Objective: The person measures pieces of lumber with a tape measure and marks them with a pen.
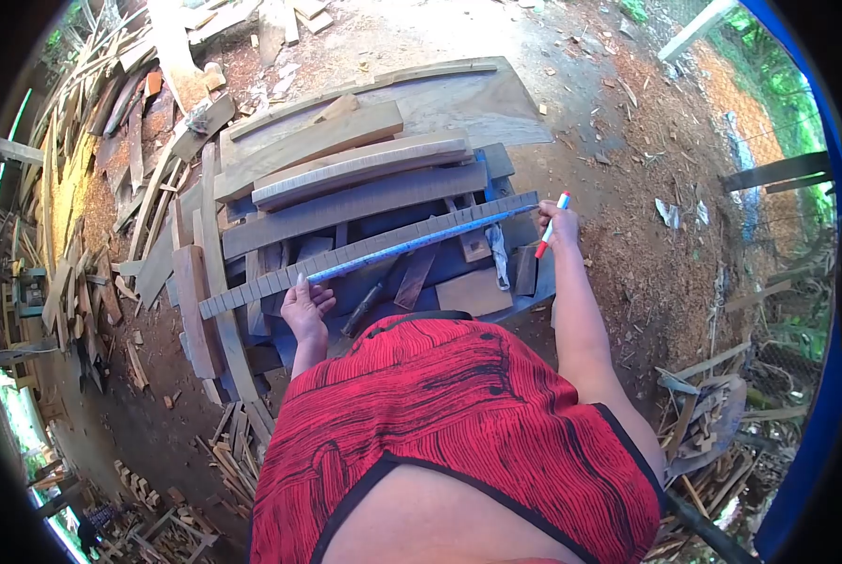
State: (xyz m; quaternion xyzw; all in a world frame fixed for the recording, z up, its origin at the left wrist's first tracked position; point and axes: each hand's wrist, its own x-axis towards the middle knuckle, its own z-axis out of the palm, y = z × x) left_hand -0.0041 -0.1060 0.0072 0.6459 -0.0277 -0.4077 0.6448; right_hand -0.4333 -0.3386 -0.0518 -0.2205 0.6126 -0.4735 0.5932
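Note:
A long wooden strip (pixel 365 252) crosses the bench at a slant, with dark marks spaced along it. Along its near edge runs a blue measuring tape (pixel 412 246). My left hand (pixel 305 308) is at the tape's left end, thumb raised against the strip and fingers curled below; its exact hold is partly hidden. My right hand (pixel 560 228) is closed around a red and white marker (pixel 563 201), which stands nearly upright, its red end down. The tape's right end reaches the fingers of this hand. A dark-handled tool (pixel 363 310) lies close to my left hand.
Thick wooden boards (pixel 365 169) are stacked beyond the strip. A crumpled plastic piece (pixel 499 256) and a short wooden block (pixel 475 293) lie nearer me. Scrap wood (pixel 87 291) piles up at left; wood chips (pixel 665 273) cover the ground at right.

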